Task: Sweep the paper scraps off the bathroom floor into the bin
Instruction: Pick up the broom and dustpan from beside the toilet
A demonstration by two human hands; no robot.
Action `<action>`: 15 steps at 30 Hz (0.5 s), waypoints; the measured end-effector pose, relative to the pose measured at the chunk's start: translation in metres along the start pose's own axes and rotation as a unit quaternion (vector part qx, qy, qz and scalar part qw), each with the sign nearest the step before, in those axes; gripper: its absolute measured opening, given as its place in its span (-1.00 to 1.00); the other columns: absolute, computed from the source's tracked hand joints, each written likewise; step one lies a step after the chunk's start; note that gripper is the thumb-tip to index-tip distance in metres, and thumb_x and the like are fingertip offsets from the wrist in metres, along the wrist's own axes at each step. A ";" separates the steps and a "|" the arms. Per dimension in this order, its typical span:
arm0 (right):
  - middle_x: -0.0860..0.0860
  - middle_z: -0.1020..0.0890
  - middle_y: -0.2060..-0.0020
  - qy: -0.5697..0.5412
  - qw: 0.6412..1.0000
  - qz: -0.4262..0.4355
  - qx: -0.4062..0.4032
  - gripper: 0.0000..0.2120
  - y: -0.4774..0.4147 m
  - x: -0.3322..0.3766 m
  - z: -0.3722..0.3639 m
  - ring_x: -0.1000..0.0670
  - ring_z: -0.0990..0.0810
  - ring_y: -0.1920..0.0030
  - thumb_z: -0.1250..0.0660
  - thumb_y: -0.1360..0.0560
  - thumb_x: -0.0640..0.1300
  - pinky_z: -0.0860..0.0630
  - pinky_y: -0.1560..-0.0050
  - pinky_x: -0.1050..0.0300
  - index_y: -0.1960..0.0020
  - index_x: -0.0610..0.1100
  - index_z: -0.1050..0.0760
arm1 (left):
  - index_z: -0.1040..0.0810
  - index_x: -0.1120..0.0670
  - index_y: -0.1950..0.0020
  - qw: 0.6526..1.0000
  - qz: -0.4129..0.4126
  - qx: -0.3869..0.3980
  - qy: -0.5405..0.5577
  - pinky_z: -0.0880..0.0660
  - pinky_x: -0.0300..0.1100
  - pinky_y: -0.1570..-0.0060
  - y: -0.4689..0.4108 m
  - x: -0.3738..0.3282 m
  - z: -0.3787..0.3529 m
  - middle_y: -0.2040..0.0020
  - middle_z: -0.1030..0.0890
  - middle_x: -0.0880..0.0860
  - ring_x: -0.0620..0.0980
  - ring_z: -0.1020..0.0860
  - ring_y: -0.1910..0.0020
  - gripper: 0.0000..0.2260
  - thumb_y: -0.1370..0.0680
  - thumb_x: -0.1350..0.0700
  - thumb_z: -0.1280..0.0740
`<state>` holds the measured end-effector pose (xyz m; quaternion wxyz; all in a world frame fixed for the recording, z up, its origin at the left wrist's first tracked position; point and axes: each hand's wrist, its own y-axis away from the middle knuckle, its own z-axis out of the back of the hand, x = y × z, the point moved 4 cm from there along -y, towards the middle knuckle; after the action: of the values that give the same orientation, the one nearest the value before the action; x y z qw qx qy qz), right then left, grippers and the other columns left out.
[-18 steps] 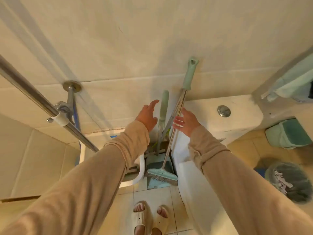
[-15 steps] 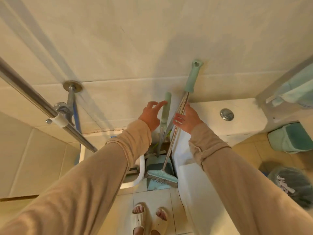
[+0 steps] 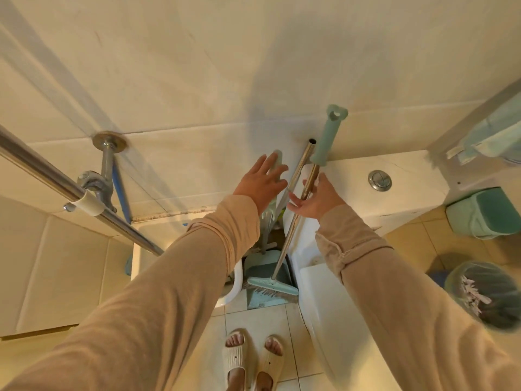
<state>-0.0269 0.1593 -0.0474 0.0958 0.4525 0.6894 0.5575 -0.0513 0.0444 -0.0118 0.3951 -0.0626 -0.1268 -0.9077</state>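
A broom with a metal pole [image 3: 284, 249], a teal grip [image 3: 329, 136] and a teal head [image 3: 272, 286] leans in the gap beside the toilet. Behind it stands a teal dustpan [image 3: 260, 270]; its pale green handle tip [image 3: 277, 158] shows behind my fingers. My left hand [image 3: 262, 183] is spread flat over that handle, fingers apart. My right hand [image 3: 317, 200] lies open against the broom pole, which crosses its palm; the fingers are not closed round it. A bag-lined bin [image 3: 454, 280] at the right holds several paper scraps.
The white toilet [image 3: 324, 300] and its cistern [image 3: 349, 176] fill the right of the gap. A teal lidded bin [image 3: 479, 214] stands beyond. A metal rail [image 3: 42, 173] crosses at left above a white basin rim [image 3: 235, 289]. My slippered feet [image 3: 253, 359] stand on tile.
Both hands have reached further in. The left hand went from beside the dustpan handle to over it. The right hand has slid up against the broom pole.
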 end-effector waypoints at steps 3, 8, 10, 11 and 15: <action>-0.17 -0.45 0.11 -0.068 0.996 -0.051 -0.028 -0.73 0.020 -0.030 0.020 -0.09 -0.46 0.17 -0.21 -0.55 0.00 -0.45 -0.01 0.04 0.20 -0.18 -0.42 | -0.45 0.14 -0.29 0.992 -0.065 0.052 -0.093 0.05 0.10 -0.52 0.011 -0.014 0.010 -0.32 -0.44 0.12 0.32 -0.07 -0.49 -0.67 -0.53 0.25 -0.27; -0.14 -0.41 0.47 -0.238 0.966 -0.100 -0.029 -0.71 0.051 -0.079 0.043 -0.02 -0.38 0.40 -0.17 -0.56 -0.28 -0.54 0.12 0.10 0.35 -0.25 -0.35 | -0.67 0.03 0.02 0.967 -0.169 0.034 -0.189 -0.18 -0.08 -0.49 0.031 -0.041 0.035 0.03 -0.69 -0.02 -0.04 -0.55 -0.12 -0.86 -0.47 0.15 -0.36; -0.11 -0.40 0.44 -0.318 0.941 -0.108 -0.040 -0.71 0.061 -0.094 0.055 -0.01 -0.38 0.43 -0.12 -0.57 -0.30 -0.53 0.47 0.22 0.33 -0.25 -0.35 | -0.57 0.14 -0.15 0.946 -0.189 0.106 -0.243 -0.07 -0.01 -0.49 0.035 -0.053 0.026 -0.18 -0.61 0.09 0.10 -0.46 -0.26 -0.79 -0.54 0.26 -0.26; -0.09 -0.38 0.46 -0.337 0.934 -0.112 -0.045 -0.68 0.066 -0.102 0.062 0.01 -0.37 0.46 -0.10 -0.57 -0.29 -0.43 0.62 0.31 0.35 -0.24 -0.33 | -0.55 0.14 -0.19 0.934 -0.198 0.126 -0.270 -0.13 -0.05 -0.46 0.040 -0.061 0.030 -0.22 -0.58 0.09 0.10 -0.46 -0.28 -0.77 -0.55 0.24 -0.28; -0.05 -0.24 0.82 -0.337 0.933 -0.113 -0.055 -0.56 0.087 -0.132 0.089 0.03 -0.30 0.80 -0.01 -0.57 -0.23 -0.26 0.67 0.50 0.49 -0.17 -0.20 | -0.49 0.19 -0.28 0.892 -0.277 0.177 -0.310 -0.40 -0.11 -0.21 0.074 -0.099 0.022 -0.28 -0.55 0.11 0.10 -0.50 -0.28 -0.70 -0.55 0.20 -0.28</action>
<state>0.1505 0.1209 -0.0540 0.4099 0.5268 0.6316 0.3945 0.0706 0.0718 0.0018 0.0729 -0.2317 -0.4138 -0.8773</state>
